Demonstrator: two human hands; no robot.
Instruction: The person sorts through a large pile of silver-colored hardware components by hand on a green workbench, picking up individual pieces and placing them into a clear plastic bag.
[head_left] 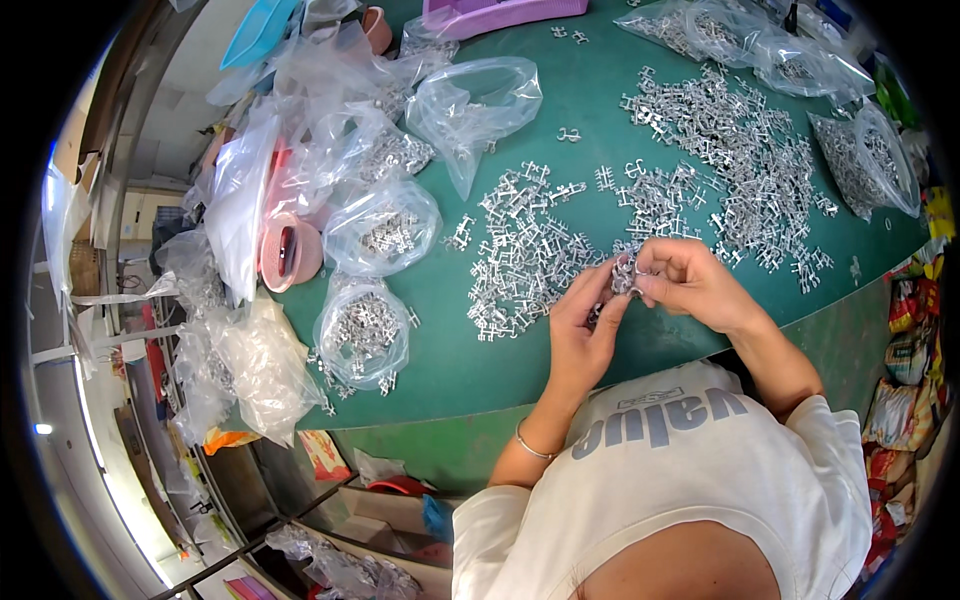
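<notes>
head cam | looks steeply down | close over green table (560, 90)

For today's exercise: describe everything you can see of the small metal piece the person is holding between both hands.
The small metal piece looks silvery and shiny, like cast or stamped metal with short prongs, the same kind as the loose pieces heaped on the green table. It is held above the table's near edge, pinched between the fingertips of the left hand and the right hand. The fingers hide much of it, so its full shape cannot be told.
</notes>
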